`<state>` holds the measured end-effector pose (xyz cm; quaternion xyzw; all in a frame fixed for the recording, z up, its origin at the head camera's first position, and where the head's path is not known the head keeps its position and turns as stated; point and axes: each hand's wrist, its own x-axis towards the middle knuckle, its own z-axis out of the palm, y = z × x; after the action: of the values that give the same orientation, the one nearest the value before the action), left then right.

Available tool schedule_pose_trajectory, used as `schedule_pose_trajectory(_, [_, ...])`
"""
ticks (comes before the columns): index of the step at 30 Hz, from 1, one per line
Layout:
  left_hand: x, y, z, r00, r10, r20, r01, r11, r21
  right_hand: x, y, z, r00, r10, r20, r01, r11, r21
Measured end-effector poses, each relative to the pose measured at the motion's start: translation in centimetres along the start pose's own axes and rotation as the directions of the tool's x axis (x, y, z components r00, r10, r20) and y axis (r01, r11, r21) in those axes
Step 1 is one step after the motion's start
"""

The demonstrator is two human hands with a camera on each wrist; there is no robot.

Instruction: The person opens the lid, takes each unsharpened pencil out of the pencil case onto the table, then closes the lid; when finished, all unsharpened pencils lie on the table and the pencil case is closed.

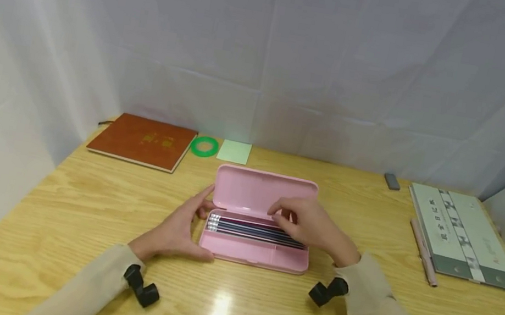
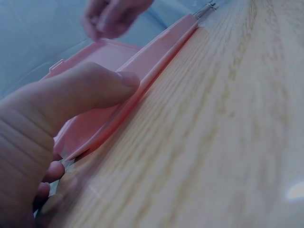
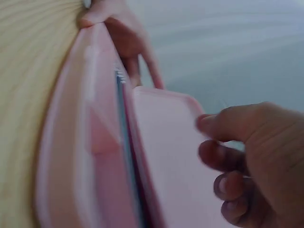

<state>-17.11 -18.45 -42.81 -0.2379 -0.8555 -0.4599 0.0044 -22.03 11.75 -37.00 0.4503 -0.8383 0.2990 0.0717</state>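
Left hand (image 1: 177, 231) grips left end of open pink plastic pencil case (image 1: 254, 252), mid-worktop near front edge; thumb on front wall, seen in left wrist view only. Right hand (image 1: 313, 226) over pencils (image 1: 255, 231), fingers curled; whether pinching, cannot tell. Head view alone shows pencils' metal ferrules.

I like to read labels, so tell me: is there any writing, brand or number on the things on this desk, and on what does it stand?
Nothing can be read for certain.
Brown hardcover notebook: small gold marks on the cover, too small to read.
Grey-green booklet with a patterned strip: a vertical line of characters, too blurred to read.
Open pink plastic pencil case, held by the left hand and right hand: no writing visible.
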Motion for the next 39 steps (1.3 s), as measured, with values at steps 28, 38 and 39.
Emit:
schedule_pose_trajectory(28, [0.1,0.1,0.0,1.000,-0.019,0.017,0.018,0.999,0.034,-4.5,-0.3,0.4,0.986,0.131,-0.107,-0.149,0.972,-0.180])
schedule_pose_trajectory(38, [0.1,0.0,0.1,1.000,-0.018,0.011,0.017,0.999,0.048,-11.9,1.7,-4.3,0.966,0.126,-0.228,-0.197,0.926,-0.322])
schedule_pose_trajectory(39, [0.1,0.0,0.1,1.000,-0.014,0.011,0.013,0.999,0.050,-12.9,2.2,-4.7,0.963,0.147,-0.228,-0.220,0.913,-0.343])
